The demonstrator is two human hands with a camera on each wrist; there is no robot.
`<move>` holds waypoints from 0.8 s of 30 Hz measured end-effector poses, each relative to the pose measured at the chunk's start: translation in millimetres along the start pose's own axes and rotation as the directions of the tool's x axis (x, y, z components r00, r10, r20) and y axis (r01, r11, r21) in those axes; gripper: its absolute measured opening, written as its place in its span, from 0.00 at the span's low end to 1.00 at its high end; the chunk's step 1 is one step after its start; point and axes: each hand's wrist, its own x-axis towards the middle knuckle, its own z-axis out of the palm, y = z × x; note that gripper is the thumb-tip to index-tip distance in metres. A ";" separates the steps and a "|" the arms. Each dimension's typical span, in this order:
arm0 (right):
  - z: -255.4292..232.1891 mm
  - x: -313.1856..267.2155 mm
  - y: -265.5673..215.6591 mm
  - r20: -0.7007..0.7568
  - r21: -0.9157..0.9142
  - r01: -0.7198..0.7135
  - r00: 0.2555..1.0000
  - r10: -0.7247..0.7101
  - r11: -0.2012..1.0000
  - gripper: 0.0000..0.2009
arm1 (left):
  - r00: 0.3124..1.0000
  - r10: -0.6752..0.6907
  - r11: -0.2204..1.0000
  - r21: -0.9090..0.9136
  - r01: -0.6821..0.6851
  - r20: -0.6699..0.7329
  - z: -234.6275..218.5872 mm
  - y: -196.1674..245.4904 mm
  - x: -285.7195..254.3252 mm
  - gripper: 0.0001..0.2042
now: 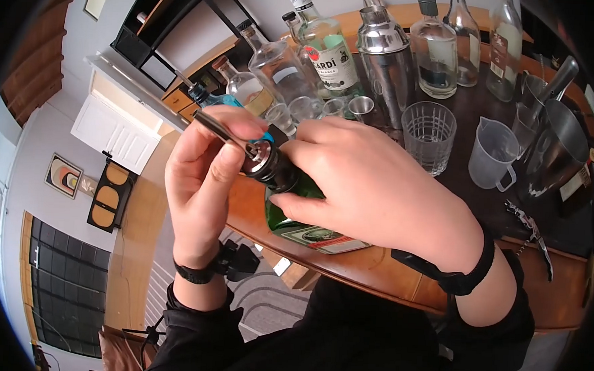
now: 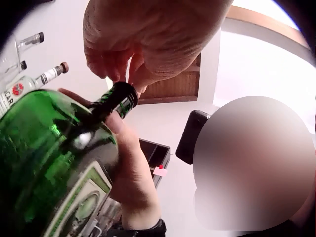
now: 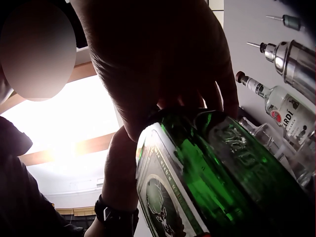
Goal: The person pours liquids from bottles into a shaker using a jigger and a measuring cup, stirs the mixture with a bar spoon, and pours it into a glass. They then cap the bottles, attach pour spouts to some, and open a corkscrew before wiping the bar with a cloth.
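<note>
A green glass bottle point(image 1: 278, 215) with a deer label point(image 3: 163, 207) is tilted near the table's front edge. My right hand point(image 1: 371, 183) grips it around the upper body and neck. At its black neck point(image 2: 116, 101), my left hand point(image 1: 203, 180) pinches a metal pour spout point(image 1: 216, 127) between thumb and fingers. The spout's dark base meets the bottle mouth in the head view; how deep it sits cannot be told. In the left wrist view the left hand point(image 2: 148, 34) covers the spout, and the right hand point(image 2: 131, 173) is behind the bottle.
Behind the hands stand a Bacardi bottle point(image 1: 333, 63), a steel shaker point(image 1: 387, 62), several clear bottles and small glasses. To the right are a cut tumbler point(image 1: 428, 135), a plastic measuring jug point(image 1: 493, 155), a metal mixing tin point(image 1: 558, 142) and a corkscrew point(image 1: 533, 228).
</note>
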 end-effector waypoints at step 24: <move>1.9 -2.1 -1.5 -0.004 0.025 0.010 1.000 -0.010 1.000 0.19 | 0.946 -0.126 0.976 0.209 0.065 0.297 -40.2 16.4 17.7 0.18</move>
